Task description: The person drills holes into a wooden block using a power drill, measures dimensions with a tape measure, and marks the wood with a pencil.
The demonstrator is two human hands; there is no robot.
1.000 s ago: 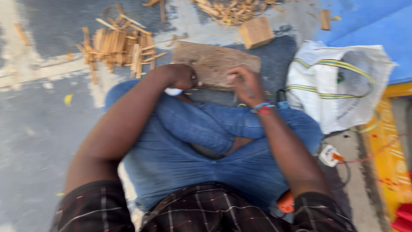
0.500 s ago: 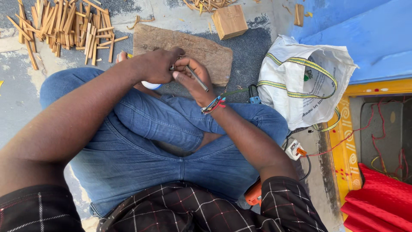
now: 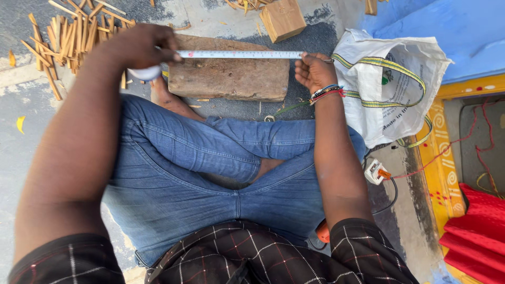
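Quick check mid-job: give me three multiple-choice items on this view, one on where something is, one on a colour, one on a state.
1. Where does the tape measure lie?
A. Across the wooden block
B. Inside the bag
C. On the lap

2. What colour are the trousers?
A. Red
B. Blue
C. Green

3. What state is the tape in?
A. Fully retracted
C. Snapped in two
B. Pulled out between both hands

Answers: 1 A, the tape runs along the block's top edge. 2 B, blue denim. 3 B, the left hand holds the case end, the right hand the tip.
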